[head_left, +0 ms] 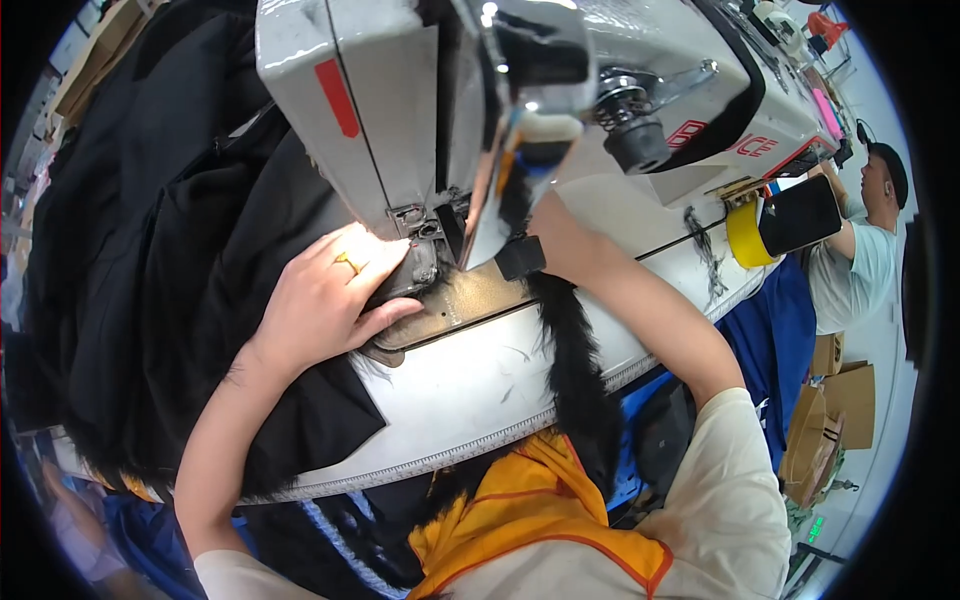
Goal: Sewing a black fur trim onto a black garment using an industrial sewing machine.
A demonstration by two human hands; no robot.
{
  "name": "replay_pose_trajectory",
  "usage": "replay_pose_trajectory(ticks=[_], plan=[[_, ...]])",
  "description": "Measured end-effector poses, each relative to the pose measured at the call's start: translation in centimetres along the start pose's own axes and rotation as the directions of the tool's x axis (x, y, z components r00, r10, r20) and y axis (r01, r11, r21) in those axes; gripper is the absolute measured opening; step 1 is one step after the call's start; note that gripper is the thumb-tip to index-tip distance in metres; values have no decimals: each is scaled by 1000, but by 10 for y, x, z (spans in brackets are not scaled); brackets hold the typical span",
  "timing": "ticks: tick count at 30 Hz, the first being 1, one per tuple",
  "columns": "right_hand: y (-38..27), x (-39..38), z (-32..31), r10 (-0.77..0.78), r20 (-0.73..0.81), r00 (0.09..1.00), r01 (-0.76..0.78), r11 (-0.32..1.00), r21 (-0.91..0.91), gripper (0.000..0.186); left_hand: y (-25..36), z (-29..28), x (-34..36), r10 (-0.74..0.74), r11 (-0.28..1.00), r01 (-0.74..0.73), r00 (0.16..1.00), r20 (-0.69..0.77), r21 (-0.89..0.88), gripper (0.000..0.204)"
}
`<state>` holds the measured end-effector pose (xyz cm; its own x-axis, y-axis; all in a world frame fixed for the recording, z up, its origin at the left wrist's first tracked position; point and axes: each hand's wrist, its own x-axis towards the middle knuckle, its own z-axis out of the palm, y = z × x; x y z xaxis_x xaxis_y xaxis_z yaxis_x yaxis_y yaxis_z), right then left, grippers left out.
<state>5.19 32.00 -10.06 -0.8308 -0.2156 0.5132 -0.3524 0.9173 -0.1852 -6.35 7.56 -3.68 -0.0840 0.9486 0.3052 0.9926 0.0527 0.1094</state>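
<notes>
A sewing machine (390,110) with a white head stands over the white table. My left hand (325,290), with a yellow ring, lies on black fabric (190,270) to the left of the presser foot (425,245). Its fingers are stretched out and the thumb is spread toward the metal needle plate (465,315). My right forearm (650,305) reaches in behind the shiny metal cover (530,170), which hides the right hand's fingers. A black furry strip (570,350) hangs from beside the needle plate over the table's front edge.
A measuring tape runs along the table's front edge (480,450). Loose dark threads (708,250) lie at the right, near a yellow roll (748,235) and a black phone-like screen (800,215). Another person (850,260) is at the far right, above cardboard boxes (820,430).
</notes>
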Motion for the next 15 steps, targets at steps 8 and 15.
replay_pose_trajectory(ticks=[8,15], plan=[[1,12,-6,21,-39,999,-14,987,160,16,-8,5,5,33,999,-33,999,-6,13,46],[-65,2,-47,-62,-32,998,57,991,-123,21,34,-35,-12,-110,913,207,955,277,-352,45]])
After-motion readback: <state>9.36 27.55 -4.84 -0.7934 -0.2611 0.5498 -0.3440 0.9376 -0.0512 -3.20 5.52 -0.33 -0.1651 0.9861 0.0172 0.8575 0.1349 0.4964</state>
